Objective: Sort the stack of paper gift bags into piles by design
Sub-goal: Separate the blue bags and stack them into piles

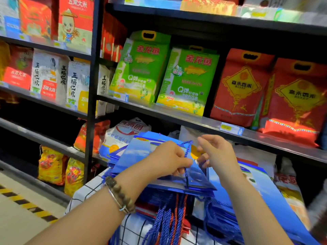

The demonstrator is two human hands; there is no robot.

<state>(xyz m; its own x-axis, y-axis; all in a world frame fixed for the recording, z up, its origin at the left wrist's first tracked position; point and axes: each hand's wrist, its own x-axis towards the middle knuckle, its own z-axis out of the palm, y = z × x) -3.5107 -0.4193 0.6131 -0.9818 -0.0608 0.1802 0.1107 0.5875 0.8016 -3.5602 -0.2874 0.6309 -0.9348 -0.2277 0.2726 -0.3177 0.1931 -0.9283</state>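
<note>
The left hand (166, 159) pinches the cord (188, 149) of the top bag (138, 152), fingers curled tight on it, above the stack (177, 190) on a checked cloth (85, 191). The right hand (218, 152) hovers just beside, fingers loosely apart (lower tips half hidden, contact unclear). A second blue pile (265, 188) at right is blurred and cut off.

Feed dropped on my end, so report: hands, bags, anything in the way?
Left hand grips top blue bag by its cord edge. Right hand open beside it, holding nothing. Blue and red cords hang bunched off the stack on its near side.
</note>
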